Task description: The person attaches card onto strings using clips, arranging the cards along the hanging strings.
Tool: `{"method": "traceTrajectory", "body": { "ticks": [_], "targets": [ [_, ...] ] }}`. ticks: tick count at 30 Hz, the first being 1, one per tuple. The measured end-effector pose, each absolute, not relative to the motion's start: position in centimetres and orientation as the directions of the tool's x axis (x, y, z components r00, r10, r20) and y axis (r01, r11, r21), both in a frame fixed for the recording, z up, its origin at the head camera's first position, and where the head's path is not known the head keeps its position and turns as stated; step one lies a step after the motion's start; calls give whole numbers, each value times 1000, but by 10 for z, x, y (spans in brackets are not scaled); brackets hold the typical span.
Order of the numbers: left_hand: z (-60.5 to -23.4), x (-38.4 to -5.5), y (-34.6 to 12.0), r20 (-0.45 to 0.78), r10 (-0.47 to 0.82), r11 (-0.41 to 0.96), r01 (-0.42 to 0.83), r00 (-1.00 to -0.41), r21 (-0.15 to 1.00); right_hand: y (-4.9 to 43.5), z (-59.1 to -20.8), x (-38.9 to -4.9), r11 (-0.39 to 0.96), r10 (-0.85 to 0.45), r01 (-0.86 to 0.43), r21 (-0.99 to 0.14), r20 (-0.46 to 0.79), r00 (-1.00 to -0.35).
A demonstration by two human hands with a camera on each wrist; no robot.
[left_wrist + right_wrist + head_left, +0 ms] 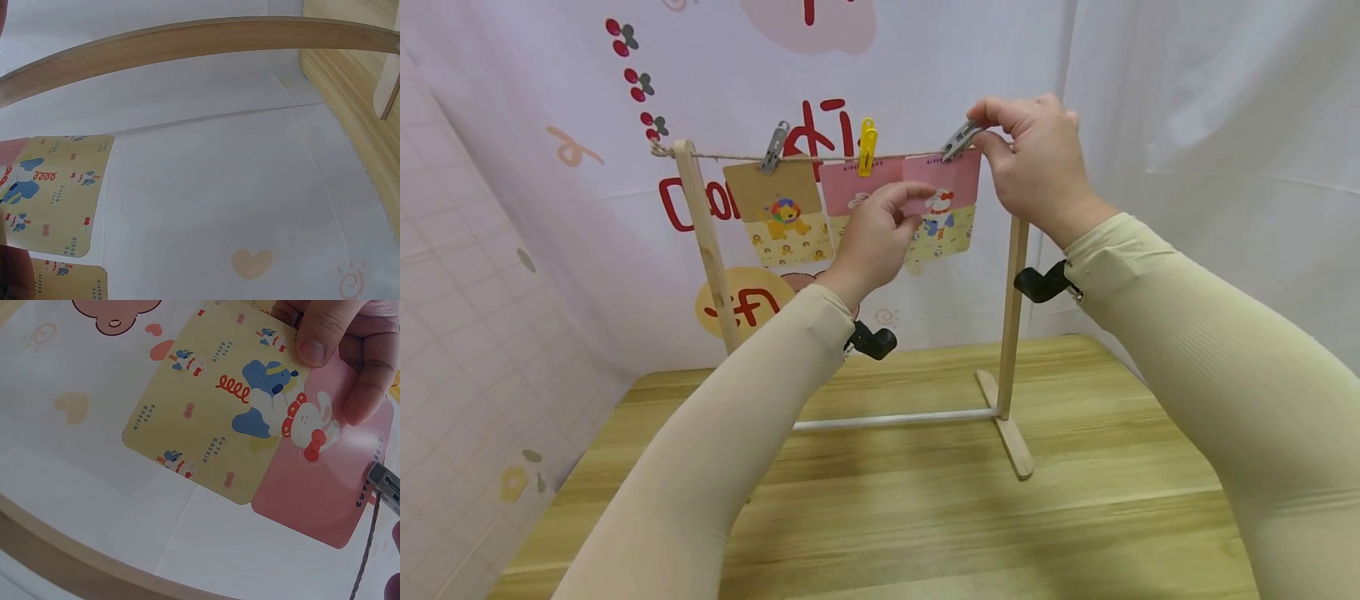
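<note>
My left hand (pixel 880 233) pinches the edge of a pink-and-yellow rabbit card (pixel 958 179) between thumb and fingers; in the right wrist view the thumb lies over the front of the card (pixel 250 419). At the card's top, my right hand (pixel 1041 162) grips the tail of a grey clothespin (pixel 957 143), whose nose overlaps the card and the twine (pixel 891 157). To the left hangs a second pink-topped card (pixel 838 179) under a yellow clothespin (pixel 867 148), partly hidden behind my left hand. A brown-topped lion card (pixel 786 217) hangs farther left from another grey clothespin (pixel 774 147).
The twine runs from the left wooden post (pixel 703 233) toward the right post (pixel 1012 325). A white crossbar (pixel 895 419) and a wooden foot (pixel 1015 450) stand low on the wooden table (pixel 880 517). Behind hangs a printed white cloth (pixel 940 67).
</note>
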State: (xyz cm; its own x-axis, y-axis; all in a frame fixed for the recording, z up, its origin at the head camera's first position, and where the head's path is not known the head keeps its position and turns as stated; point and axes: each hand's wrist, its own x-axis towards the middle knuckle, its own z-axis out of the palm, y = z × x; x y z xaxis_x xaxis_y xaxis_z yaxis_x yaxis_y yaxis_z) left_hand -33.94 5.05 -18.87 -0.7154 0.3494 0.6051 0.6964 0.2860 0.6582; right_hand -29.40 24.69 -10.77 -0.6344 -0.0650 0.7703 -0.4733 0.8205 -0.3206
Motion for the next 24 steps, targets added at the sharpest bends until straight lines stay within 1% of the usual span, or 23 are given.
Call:
{"method": "traceTrajectory", "body": {
  "ticks": [8, 17, 24],
  "targets": [
    [-189, -340, 52, 616, 334, 298, 699, -714, 650, 245, -104, -293, 839, -87, -455, -298, 753, -653],
    [-191, -342, 53, 635, 339, 299, 720, -694, 626, 244, -103, -293, 859, -90, -423, -288, 729, -679],
    [-191, -342, 54, 629, 338, 308, 713, -701, 630, 243, -104, -295, 855, -100, -433, -284, 730, -676]
  ]
}}
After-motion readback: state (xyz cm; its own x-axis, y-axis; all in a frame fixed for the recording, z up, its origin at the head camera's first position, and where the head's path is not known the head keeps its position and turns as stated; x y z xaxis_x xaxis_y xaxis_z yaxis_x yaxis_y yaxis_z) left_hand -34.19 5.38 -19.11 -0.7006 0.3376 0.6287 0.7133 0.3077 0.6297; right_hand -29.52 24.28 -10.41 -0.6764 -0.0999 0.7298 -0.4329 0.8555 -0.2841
